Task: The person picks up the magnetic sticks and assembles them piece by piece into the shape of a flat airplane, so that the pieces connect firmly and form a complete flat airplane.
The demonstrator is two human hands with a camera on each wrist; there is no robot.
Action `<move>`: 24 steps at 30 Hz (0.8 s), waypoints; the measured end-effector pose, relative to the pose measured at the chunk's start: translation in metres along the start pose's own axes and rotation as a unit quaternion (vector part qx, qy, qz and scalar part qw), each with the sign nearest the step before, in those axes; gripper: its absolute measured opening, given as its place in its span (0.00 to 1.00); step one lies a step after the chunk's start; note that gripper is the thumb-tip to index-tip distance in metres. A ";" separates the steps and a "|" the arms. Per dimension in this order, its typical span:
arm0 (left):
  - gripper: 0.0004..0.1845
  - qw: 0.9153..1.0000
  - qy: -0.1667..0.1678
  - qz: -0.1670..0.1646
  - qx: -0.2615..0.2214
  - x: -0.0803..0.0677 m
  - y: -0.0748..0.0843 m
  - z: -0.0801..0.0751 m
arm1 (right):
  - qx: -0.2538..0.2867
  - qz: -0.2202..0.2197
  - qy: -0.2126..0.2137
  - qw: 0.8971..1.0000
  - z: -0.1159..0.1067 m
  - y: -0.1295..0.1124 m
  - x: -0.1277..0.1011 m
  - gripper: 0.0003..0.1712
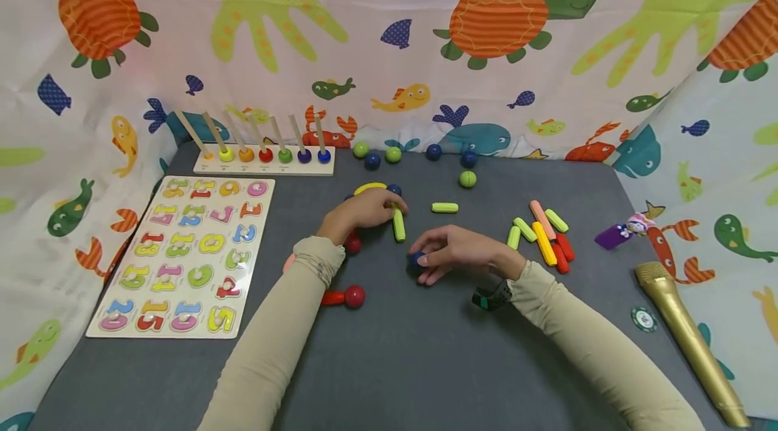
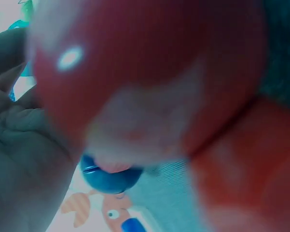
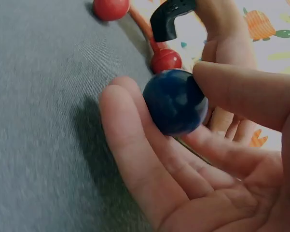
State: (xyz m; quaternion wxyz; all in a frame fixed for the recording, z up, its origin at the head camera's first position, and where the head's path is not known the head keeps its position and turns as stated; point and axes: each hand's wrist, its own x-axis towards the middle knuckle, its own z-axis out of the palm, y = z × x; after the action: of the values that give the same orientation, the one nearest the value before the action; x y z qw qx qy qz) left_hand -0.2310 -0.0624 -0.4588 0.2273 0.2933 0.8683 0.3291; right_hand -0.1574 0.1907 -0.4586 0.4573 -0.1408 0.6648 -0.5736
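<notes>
My right hand (image 1: 452, 252) pinches a dark blue ball (image 3: 176, 102) between thumb and fingers, low over the dark table. My left hand (image 1: 367, 208) is at the upper end of a light green stick (image 1: 398, 225), its fingertips pinching that end. Another dark blue ball (image 1: 394, 189) shows just behind these fingertips, and a curved yellow piece (image 1: 369, 186) lies beyond the hand. Under the left wrist is a red ball (image 2: 149, 63), large and blurred in the left wrist view. A red stick (image 1: 332, 298) meets another red ball (image 1: 355, 296) beside the left sleeve, which partly hides these pieces.
A number puzzle board (image 1: 182, 255) lies at left, with a peg stand (image 1: 264, 162) behind it. Loose green balls (image 1: 467, 179) and blue balls (image 1: 469, 159) are at the back. Coloured sticks (image 1: 543, 244) lie right, near a gold microphone (image 1: 693, 343). One green stick (image 1: 445, 207) lies between.
</notes>
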 end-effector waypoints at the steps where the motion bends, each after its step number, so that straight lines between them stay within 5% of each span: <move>1: 0.19 1.000 0.005 -0.001 -0.010 0.000 -0.002 0.000 | 0.013 0.004 0.004 1.000 0.001 0.000 0.001 0.23; 9: 0.19 0.998 0.025 0.001 -0.058 -0.002 -0.005 0.000 | 0.104 -0.008 0.055 0.993 0.012 -0.001 0.014 0.07; 17: 0.18 0.995 0.020 -0.005 -0.097 -0.002 -0.010 0.001 | 0.147 -0.050 0.120 0.980 0.019 0.000 0.024 0.09; 21: 0.18 0.995 0.016 -0.004 -0.095 -0.002 -0.009 0.000 | 0.101 -0.047 0.128 0.985 0.019 -0.001 0.022 0.08; 24: 0.17 0.995 0.010 -0.003 -0.096 -0.001 -0.007 -0.001 | -0.007 -0.055 0.164 0.985 0.015 -0.006 0.017 0.14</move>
State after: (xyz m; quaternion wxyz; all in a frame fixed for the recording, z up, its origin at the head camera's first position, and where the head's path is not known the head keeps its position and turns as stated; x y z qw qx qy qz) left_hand -0.2331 -0.0681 -0.4629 0.2466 0.2641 0.8360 0.4130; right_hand -0.1573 0.1672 -0.4599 0.3088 -0.0840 0.7260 -0.6086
